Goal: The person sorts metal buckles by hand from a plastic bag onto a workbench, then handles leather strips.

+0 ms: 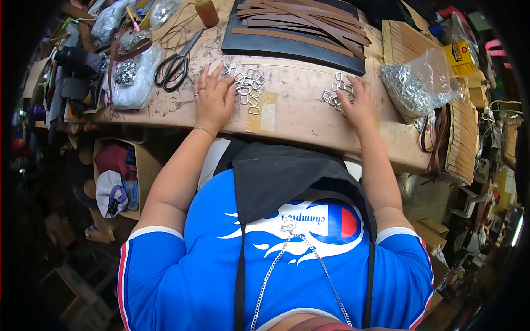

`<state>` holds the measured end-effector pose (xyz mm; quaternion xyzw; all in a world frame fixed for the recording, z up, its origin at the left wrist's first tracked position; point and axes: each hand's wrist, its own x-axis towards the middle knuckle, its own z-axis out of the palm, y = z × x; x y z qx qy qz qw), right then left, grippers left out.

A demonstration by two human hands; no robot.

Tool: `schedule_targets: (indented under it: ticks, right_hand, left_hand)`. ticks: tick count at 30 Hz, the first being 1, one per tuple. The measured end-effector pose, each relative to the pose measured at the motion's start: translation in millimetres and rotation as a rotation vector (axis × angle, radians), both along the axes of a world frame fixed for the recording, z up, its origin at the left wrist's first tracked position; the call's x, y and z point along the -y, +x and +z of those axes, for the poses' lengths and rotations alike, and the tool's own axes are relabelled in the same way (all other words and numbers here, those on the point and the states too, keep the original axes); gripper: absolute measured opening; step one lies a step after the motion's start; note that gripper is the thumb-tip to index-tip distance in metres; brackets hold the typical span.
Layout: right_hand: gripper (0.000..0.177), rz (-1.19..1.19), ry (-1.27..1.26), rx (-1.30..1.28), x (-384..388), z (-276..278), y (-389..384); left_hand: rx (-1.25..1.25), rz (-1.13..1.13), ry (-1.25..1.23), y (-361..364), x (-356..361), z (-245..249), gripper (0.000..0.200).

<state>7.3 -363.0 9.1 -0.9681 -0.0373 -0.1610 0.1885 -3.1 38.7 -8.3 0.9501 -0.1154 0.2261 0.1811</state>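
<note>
My left hand (214,102) rests on the worktable with its fingers spread, the fingertips beside a loose pile of small silver rectangular metal rings (253,101). My right hand (360,103) reaches over a smaller group of the same kind of rings (329,98), with thumb and fingers apart around it. Some rings there are partly hidden under the fingers. Between the hands, a tan tape patch (252,122) is stuck to the tabletop, close to the left pile.
Black-handled scissors (172,71) lie left of my left hand. Brown leather strips (301,22) cover a black board (281,47) at the back. A plastic bag of metal rings (406,88) stands at right. Filled plastic bags (135,80) sit at left, near an amber bottle (207,12).
</note>
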Motion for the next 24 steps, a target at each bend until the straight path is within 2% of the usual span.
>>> schedule_targets:
  ticks: [4,7,9,10,12,15,21,23,24]
  right_hand:
    - [0.055,-0.021,-0.093,0.023,-31,-12,-5]
    - [0.047,-0.009,-0.098,0.107,-40,-19,-2]
    - [0.032,0.007,-0.052,0.147,-36,-24,1]
    - [0.032,0.004,-0.052,0.151,-31,-26,0]
    - [0.021,0.026,0.007,0.15,-19,-26,-2]
    - [0.017,-0.013,-0.046,0.192,-2,-19,-10]
    - [0.015,-0.103,-0.063,0.186,32,-19,-12]
    - [0.026,-0.09,-0.041,0.126,26,-16,-14]
    - [0.026,-0.089,-0.044,0.127,16,-15,-14]
  left_hand:
    - [0.011,-0.003,0.012,0,0,-1,0.025]
    - [0.017,-0.003,0.028,0,0,-2,0.024]
    - [0.005,-0.003,0.016,0,0,-1,0.025]
    - [0.009,-0.006,0.017,1,0,-1,0.025]
    - [0.009,-0.011,0.01,0,-1,-2,0.025]
    - [0.014,-0.015,0.01,-1,-1,-2,0.025]
    - [0.007,-0.026,0.019,0,-1,-1,0.025]
    - [0.009,-0.022,0.015,0,-1,-2,0.025]
    - [0.011,-0.021,0.012,0,-1,-2,0.025]
